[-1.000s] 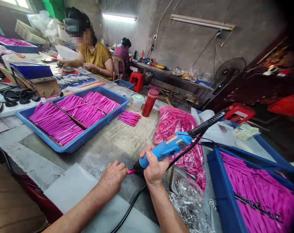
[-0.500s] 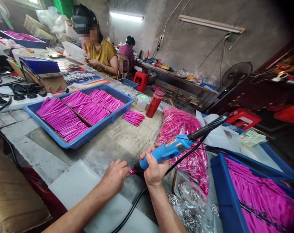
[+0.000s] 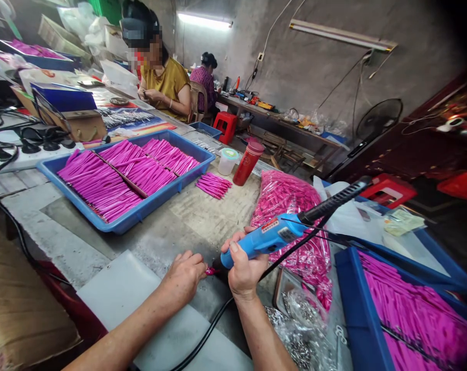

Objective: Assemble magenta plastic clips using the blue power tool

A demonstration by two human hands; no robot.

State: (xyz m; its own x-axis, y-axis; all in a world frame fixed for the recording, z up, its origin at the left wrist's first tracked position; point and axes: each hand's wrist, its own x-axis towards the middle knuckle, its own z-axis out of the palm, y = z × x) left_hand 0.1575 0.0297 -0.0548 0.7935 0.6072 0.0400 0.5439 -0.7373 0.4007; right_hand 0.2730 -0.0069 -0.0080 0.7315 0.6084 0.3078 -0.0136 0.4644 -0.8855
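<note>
My right hand (image 3: 244, 268) is wrapped round a blue electric screwdriver (image 3: 274, 233) with a black rear handle, tilted so its tip points down to the left. The tip meets a small pink piece (image 3: 210, 270) that my left hand (image 3: 184, 278) pinches against the grey worktable (image 3: 171, 232). A black cable (image 3: 206, 332) runs from the tool toward me between my forearms. Most of the pink piece is hidden under my left fingers.
A blue tray (image 3: 121, 222) of pink sticks lies at the left, another blue tray (image 3: 357, 309) at the right. A clear bag of pink parts (image 3: 287, 206), a bag of metal bits (image 3: 298, 330), a red bottle (image 3: 247, 164) and a small cup (image 3: 227, 161) stand nearby. Two people sit at the back.
The view has shifted slightly; both hands stay in place with the tool tip on the pink piece. The person in yellow has drawn both hands in close.
</note>
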